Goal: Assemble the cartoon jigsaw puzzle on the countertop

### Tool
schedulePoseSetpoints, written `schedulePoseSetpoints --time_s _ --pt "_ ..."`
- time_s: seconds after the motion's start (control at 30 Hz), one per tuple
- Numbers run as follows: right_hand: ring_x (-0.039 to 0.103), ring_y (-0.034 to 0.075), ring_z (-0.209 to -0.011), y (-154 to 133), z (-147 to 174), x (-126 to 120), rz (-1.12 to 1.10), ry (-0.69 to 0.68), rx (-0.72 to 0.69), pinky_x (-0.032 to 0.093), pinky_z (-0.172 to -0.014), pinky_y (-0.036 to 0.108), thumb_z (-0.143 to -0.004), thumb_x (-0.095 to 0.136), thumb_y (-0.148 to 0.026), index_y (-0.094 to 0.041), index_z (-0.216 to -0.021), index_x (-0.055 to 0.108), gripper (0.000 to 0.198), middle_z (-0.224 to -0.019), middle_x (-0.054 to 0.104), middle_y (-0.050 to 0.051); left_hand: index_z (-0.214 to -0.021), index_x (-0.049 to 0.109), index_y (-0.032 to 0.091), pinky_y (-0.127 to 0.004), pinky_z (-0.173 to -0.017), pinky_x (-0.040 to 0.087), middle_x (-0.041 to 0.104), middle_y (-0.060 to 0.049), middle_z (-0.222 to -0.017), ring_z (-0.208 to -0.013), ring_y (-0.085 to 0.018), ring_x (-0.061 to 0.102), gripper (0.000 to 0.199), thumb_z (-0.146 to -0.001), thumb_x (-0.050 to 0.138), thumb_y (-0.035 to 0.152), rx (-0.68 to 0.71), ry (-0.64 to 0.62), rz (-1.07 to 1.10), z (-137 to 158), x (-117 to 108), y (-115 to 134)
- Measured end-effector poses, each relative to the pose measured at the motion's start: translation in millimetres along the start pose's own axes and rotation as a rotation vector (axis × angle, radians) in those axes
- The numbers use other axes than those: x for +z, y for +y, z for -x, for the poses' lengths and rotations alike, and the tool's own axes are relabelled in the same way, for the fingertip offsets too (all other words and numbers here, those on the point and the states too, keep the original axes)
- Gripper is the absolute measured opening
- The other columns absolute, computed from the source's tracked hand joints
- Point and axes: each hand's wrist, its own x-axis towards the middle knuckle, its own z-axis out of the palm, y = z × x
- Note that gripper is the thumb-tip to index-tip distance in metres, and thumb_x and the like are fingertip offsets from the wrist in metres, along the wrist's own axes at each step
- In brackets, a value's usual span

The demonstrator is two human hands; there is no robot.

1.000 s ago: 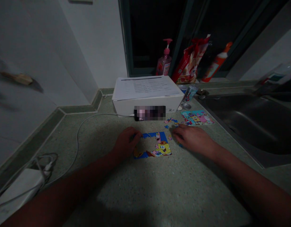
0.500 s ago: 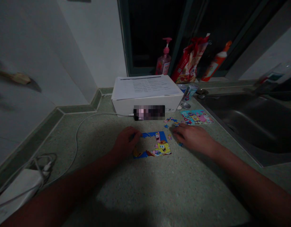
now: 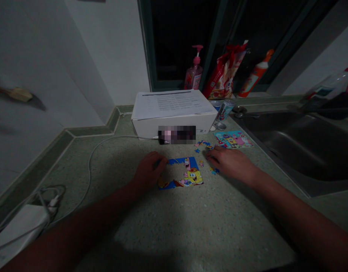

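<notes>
A partly assembled jigsaw puzzle point(image 3: 194, 177) with a cartoon picture lies flat on the counter, its border joined around an open middle. My left hand point(image 3: 150, 170) rests at its left side, thumb and fingers closed on the upper left edge and covering part of it. To the puzzle's right, my right hand point(image 3: 232, 161) is low over the counter with fingers bent together; whatever is between the fingertips is hidden. Loose puzzle pieces point(image 3: 204, 143) lie beyond those fingertips. More blue and yellow pieces point(image 3: 214, 171) sit just below them, and a single piece point(image 3: 201, 163) is beside the puzzle.
Behind the puzzle stands a white box point(image 3: 174, 124) with a printed sheet on top and a phone point(image 3: 176, 135) against its front, cable attached. A cartoon picture card point(image 3: 233, 139) and a can point(image 3: 225, 110) are near the sink point(image 3: 290, 151). A power strip point(image 3: 23, 226) lies left.
My right hand's fingers have shifted slightly, uncovering more of the pieces below them. My left hand stays at the puzzle's edge. The view has turned a little to the right.
</notes>
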Motion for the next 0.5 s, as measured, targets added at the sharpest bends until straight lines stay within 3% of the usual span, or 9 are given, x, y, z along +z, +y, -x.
schedulePoseSetpoints --time_s 0.5 --pt "0.075 0.029 -0.096 10 0 -4 0.046 -0.057 0.054 0.054 -0.073 0.038 -0.107 0.045 -0.03 -0.022 -0.117 0.075 0.033 -0.113 0.077 0.013 -0.085 0.067 0.022 -0.038 -0.084 0.053 0.068 -0.004 -0.086 -0.085 -0.022 0.064 0.026 -0.101 0.051 0.034 0.011 0.0 0.023 -1 1 -1"
